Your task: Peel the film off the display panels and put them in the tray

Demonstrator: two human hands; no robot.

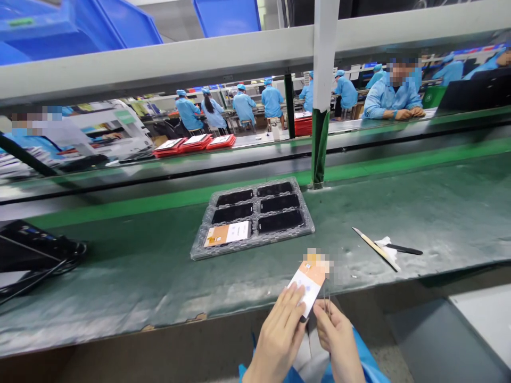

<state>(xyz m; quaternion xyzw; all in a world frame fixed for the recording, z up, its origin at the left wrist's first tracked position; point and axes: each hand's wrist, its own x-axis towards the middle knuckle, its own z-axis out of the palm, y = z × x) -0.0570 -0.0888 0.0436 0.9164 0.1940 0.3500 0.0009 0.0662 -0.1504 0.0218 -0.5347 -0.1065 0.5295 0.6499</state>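
Screen [304, 284] of a phone, white and orange on the side facing up, lies under the fingers of the left hand [277, 332], close to the front edge of the green desk [155, 282]. Those fingers are nearly straight and close together, laid across the white half from its left side and holding it; the orange half reaches beyond the fingertips, its far end blurred. How the left thumb sits beneath cannot be told.

At the screen's right side, the thumb and forefinger of the right hand [334, 330] are pinched together on metal tweezers [327, 299], whose prongs point away from the body, slightly apart. Whether the tips touch the screen is unclear.

Beyond the hands, a clear plastic tray [255, 239] carries five dark screens and, in its front left slot, another white and orange one [228, 233]. To the right on the desk lie a knife [376, 249] with a pale yellow handle, a crumpled tissue [385, 243] and a slim black tool [405, 249].
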